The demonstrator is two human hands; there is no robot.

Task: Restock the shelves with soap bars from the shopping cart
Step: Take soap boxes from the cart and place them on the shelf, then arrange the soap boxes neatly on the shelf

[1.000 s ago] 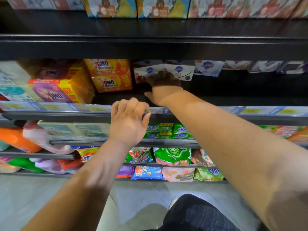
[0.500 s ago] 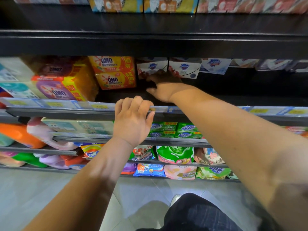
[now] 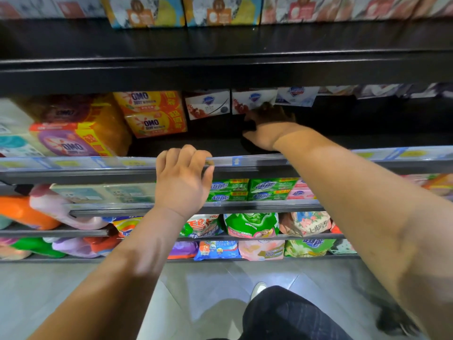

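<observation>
Middle shelf: stacked orange-and-yellow OMO detergent packs (image 3: 152, 114) are being kept at the left, just beside a row of white cardboard soap boxes with red fruit print (image 3: 208, 105) standing at the back. The tops of that row are being hidden by the black shelf board (image 3: 220, 69) overhead. Green-wrapped soap packs (image 3: 228, 190) are being displayed one level down.

The clear plastic price-label rail (image 3: 257, 160) along the shelf front is being gripped by the left hand (image 3: 182, 182), its fingers curled over the top edge and its thumb against the front. The right hand (image 3: 267, 126) is being held deep inside over that rail, arm outstretched. The lower corner of the second soap box (image 3: 252, 100) is being touched by its fingertips. Whether the box is being grasped cannot be told, as the fingers are being lost in shadow.
</observation>
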